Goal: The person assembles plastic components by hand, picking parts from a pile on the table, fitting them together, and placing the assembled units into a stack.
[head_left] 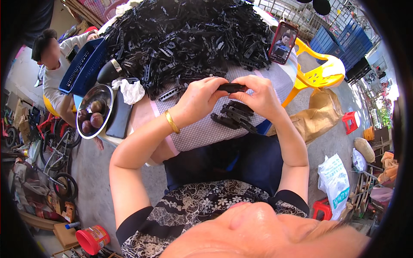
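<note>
Lying closest in, a small pile (pixel 234 114) of black parts sits near the edge of the dotted cloth (pixel 202 134); a careless nudge could send some of it over. Just beyond, raised above the cloth, the left hand (pixel 201 98) and right hand (pixel 261 95) share one dark piece (pixel 232 87), thumbs and fingertips pinching its two ends; how the remaining fingers close I cannot fully tell. Should the two pinches pull unevenly or press too hard, the piece could slip, twist or crack. To the left, a dark phone (pixel 119 118) lies beside a steel bowl (pixel 91 95) of plums (pixel 97 121), and the left arm (pixel 140 142) swinging out might knock either. Farther off, the heap (pixel 189 38) of black parts rises loosely; disturbing its near slope could bring strips sliding down. At its right a red phone (pixel 283 43) stands propped, liable to topple if the heap shifts against it.
</note>
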